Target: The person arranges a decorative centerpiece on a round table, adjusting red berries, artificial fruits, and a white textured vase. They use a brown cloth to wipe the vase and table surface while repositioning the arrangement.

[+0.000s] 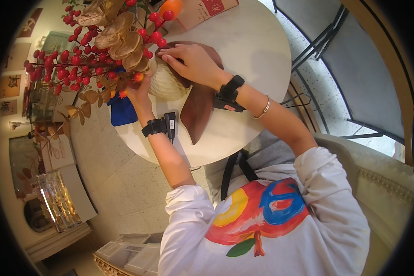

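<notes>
A cream, ribbed vase-like object [167, 82] lies on the round white table [258, 65], partly hidden by the red-berry and gold-leaf decoration [124, 41]. Brown sheet material [198, 114], perhaps cloth or leather, is draped around it, with one pointed end towards my body. My left hand [142, 90] is at the near left side of the ribbed object, its fingers mostly hidden by leaves and berries. Over the brown material's upper part lies my right hand [183, 58], its fingertips at the edge; its grip is unclear. Both wrists wear black bands.
Blue cloth-like material [122, 112] hangs at the table's left edge. Small black devices [170, 125] are near my wrists. A printed card or box [203, 12] and an orange object [171, 8] are at the top. Dark-framed chairs [331, 38] stand right; a crate [127, 255] sits below.
</notes>
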Demonstrator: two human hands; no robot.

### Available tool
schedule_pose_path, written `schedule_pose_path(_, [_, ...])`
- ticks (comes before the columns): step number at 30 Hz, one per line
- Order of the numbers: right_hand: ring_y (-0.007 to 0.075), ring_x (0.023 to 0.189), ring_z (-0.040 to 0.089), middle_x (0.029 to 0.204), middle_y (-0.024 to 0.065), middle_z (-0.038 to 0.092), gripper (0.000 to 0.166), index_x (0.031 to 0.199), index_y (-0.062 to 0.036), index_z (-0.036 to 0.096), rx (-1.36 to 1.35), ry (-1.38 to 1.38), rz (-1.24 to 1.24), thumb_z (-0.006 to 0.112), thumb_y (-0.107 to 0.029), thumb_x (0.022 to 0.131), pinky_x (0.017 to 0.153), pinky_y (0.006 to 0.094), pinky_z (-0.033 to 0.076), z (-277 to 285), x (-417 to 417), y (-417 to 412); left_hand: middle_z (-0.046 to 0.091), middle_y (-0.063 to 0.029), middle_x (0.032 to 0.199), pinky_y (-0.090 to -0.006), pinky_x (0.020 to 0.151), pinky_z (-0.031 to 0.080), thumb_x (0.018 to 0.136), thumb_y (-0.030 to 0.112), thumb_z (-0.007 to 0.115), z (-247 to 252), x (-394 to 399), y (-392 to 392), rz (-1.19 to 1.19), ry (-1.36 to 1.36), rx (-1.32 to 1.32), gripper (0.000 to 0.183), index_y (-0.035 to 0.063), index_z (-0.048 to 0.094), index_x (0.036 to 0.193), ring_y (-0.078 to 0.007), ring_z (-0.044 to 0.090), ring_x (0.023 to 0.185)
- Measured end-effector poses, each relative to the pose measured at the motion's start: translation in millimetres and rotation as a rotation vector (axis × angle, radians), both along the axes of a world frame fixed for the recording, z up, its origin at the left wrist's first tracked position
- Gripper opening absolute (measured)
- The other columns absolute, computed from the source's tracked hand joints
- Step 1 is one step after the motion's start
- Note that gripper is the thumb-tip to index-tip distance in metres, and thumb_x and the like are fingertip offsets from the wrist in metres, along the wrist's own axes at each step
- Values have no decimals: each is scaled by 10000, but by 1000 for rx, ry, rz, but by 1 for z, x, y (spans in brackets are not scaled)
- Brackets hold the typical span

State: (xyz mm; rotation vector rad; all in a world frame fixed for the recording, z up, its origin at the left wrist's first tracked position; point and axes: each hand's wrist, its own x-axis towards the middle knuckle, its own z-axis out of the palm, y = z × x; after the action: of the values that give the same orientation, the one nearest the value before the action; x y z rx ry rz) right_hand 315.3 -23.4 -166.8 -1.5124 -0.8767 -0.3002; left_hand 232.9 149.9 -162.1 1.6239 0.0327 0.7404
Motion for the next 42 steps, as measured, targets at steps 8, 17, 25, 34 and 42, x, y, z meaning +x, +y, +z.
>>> schedule_pose_path(8, [402,827,653,853,198,695,331,934,-17,717,-240,235,2,518,-280,966,769,465,528,14,-1,-1,554,-96,1314,-322,1032,426,828,-10,739,0,-2,-5,37,25,11,530,-48,495,1296,-176,548,1171])
schedule_pose_path(17, [420,722,619,719,206,646,302,847,6,680,-197,9,-140,518,-220,967,778,459,519,11,5,-2,543,-88,1333,-337,1058,408,741,26,853,10,10,-25,109,-30,140,690,-25,484,1322,-171,525,1206])
schedule_pose_path(25, [400,759,630,777,200,663,349,879,-5,679,-304,114,-19,489,-282,974,723,456,509,19,-2,0,554,-85,1327,-324,1031,438,705,12,876,16,7,-28,67,-30,60,742,-14,484,1335,-175,556,1170])
schedule_pose_path(34, [411,686,609,729,205,656,362,874,-4,705,-304,177,-28,502,-282,985,685,449,512,4,9,-13,577,-82,1296,-339,1018,473,755,-25,815,-1,8,-15,-50,-117,-128,660,3,503,1335,-182,574,1163])
schedule_pose_path(42, [386,923,642,938,189,699,394,1111,-35,678,-277,133,103,439,-331,1007,840,405,505,2,9,11,580,-69,1295,-335,1007,479,780,-26,789,-8,8,-10,-82,-55,-97,612,14,522,1329,-186,571,1165])
